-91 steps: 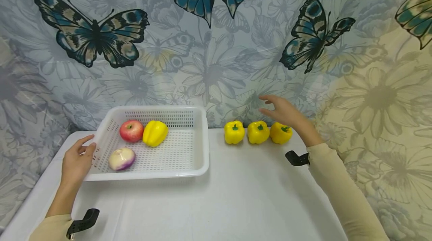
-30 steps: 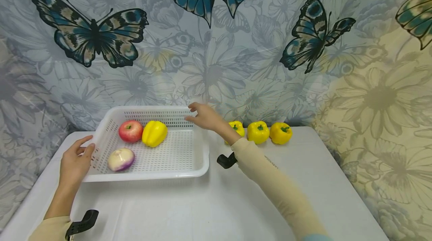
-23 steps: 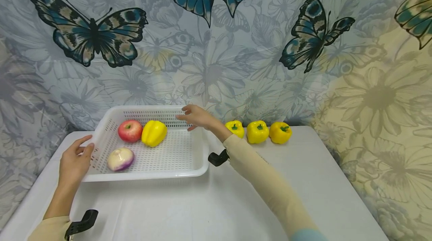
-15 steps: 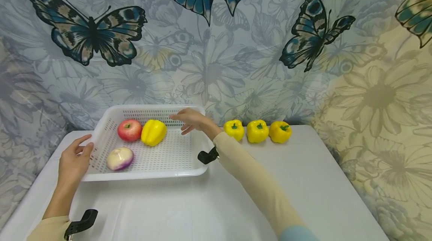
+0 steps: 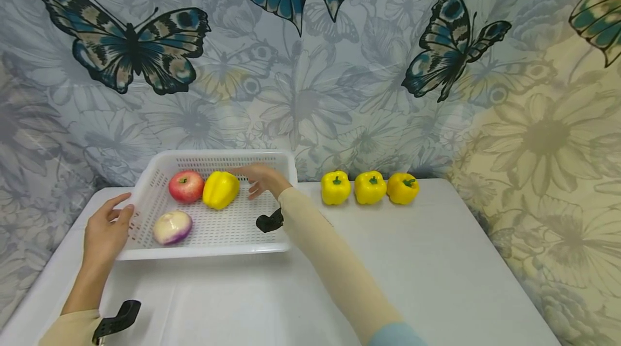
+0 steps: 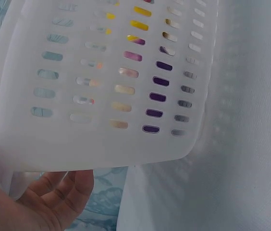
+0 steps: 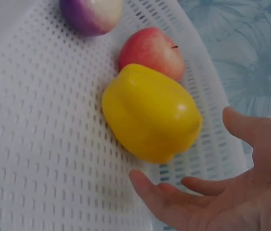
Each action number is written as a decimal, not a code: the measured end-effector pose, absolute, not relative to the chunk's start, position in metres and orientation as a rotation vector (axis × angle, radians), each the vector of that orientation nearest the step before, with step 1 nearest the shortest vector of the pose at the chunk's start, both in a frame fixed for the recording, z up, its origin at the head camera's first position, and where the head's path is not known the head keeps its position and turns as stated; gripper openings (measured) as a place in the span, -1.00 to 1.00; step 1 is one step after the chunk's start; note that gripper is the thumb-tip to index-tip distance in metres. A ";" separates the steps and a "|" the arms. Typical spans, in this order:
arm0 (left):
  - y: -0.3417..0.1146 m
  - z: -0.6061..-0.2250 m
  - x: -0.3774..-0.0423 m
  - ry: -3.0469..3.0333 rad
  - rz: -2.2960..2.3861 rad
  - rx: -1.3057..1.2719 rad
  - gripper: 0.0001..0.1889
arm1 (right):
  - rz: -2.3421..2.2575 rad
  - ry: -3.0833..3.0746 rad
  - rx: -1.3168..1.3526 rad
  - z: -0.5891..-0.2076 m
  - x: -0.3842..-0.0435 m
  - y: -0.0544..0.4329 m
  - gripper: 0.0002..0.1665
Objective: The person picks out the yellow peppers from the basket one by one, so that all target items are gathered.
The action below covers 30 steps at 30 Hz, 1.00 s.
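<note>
A white perforated plastic basket [image 5: 206, 253] holds a yellow bell pepper [image 5: 221, 191], a red apple [image 5: 186, 186] and a purple-and-white turnip [image 5: 172, 228]. My left hand [image 5: 104, 230] grips the basket's left end; in the left wrist view, its fingers [image 6: 80, 187] bend by the rim. Inside the basket, my right hand [image 5: 263, 178] reaches toward the pepper from the right. In the right wrist view, its thumb and fingers are spread on either side of the yellow pepper [image 7: 150, 113], with a gap visible between them and it.
Three more yellow bell peppers stand in a row right of the basket: the left one [image 5: 336, 188], the middle one [image 5: 370, 187] and the right one [image 5: 402, 188]. The table [image 5: 388, 260] has a white cover. A butterfly-patterned backdrop [image 5: 310, 92] rises behind it.
My right hand has moved left, from above the row of peppers, across the basket's right rim and down beside the pepper inside. My left hand stays at the basket's left end.
</note>
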<state>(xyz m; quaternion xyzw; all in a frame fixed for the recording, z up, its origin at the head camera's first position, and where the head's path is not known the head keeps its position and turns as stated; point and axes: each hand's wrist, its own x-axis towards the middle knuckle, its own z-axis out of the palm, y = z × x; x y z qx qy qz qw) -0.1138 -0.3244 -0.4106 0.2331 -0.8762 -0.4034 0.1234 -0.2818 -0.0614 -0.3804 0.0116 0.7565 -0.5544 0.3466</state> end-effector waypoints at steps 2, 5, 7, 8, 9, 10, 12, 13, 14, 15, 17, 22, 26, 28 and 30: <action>-0.324 -0.411 -0.114 -2.554 -1.176 0.681 -0.48 | -1.410 2.019 0.035 -0.381 -0.280 -0.069 -0.07; -0.324 -0.412 -0.114 -2.555 -1.179 0.683 -0.48 | -1.370 2.108 0.086 -0.384 -0.278 -0.080 -0.08; -0.324 -0.412 -0.114 -2.558 -1.184 0.687 -0.47 | -1.350 2.146 0.121 -0.386 -0.276 -0.087 -0.12; -0.324 -0.412 -0.114 -2.558 -1.185 0.686 -0.47 | -1.335 2.163 0.132 -0.387 -0.275 -0.090 -0.14; -0.324 -0.413 -0.114 -2.559 -1.184 0.687 -0.47 | -1.321 2.175 0.141 -0.388 -0.274 -0.093 -0.18; -0.324 -0.413 -0.114 -2.559 -1.182 0.686 -0.47 | -1.311 2.186 0.145 -0.388 -0.273 -0.096 -0.21; -0.324 -0.413 -0.114 -2.559 -1.176 0.684 -0.48 | -1.289 2.215 0.135 -0.390 -0.270 -0.101 -0.27; -0.325 -0.414 -0.114 -2.558 -1.173 0.684 -0.48 | -1.278 2.239 0.123 -0.390 -0.269 -0.103 -0.29; -0.325 -0.414 -0.114 -2.557 -1.174 0.682 -0.48 | -1.269 2.265 0.117 -0.390 -0.267 -0.106 -0.31; -0.325 -0.414 -0.114 -2.556 -1.173 0.682 -0.48 | -1.269 2.289 0.118 -0.391 -0.266 -0.108 -0.32; -0.325 -0.414 -0.114 -2.553 -1.177 0.680 -0.48 | -1.263 2.341 0.115 -0.391 -0.265 -0.112 -0.34; -0.326 -0.414 -0.113 -2.556 -1.154 0.682 -0.47 | -1.288 2.349 0.113 -0.391 -0.265 -0.119 -0.45; -0.324 -0.414 -0.115 -2.539 -1.152 0.714 -0.48 | -1.299 2.272 0.068 -0.388 -0.268 -0.113 -0.50; -0.324 -0.414 -0.115 -2.540 -1.155 0.715 -0.48 | -1.293 2.241 0.038 -0.386 -0.269 -0.110 -0.53; -0.326 -0.415 -0.115 -2.543 -1.154 0.713 -0.48 | -1.282 2.225 -0.004 -0.383 -0.270 -0.105 -0.55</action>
